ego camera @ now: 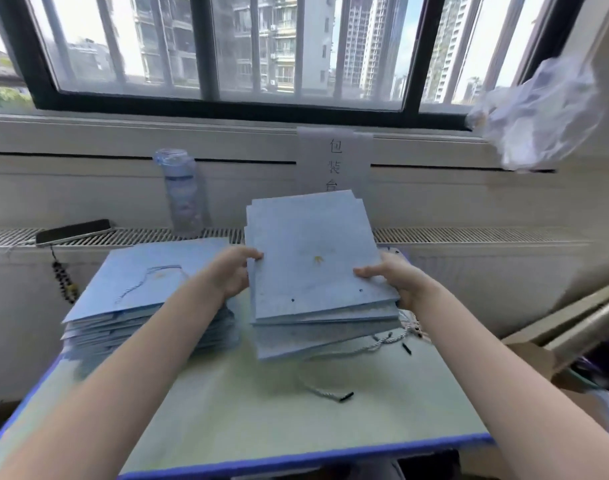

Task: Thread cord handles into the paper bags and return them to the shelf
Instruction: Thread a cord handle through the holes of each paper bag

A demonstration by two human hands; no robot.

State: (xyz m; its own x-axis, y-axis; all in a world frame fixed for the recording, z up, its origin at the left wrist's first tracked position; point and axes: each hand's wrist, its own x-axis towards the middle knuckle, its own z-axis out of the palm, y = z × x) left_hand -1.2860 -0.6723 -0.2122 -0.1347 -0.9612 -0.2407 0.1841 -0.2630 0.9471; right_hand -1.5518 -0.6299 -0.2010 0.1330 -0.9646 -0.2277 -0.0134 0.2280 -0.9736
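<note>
Bags [313, 265] are sitting as a tilted stack at centre frame, left hand [232, 271] and right hand [398, 282] pinching its side edges, thumbs on top, fingers probably curled beneath. Squaring the edges and lowering it flat, clear of the cords [330, 393], is looking wisest

A white paper sign [334, 157] at the upper centre of the frame reads 包装台 downward in handwriting, its last character half hidden by the bags [313, 251].
</note>
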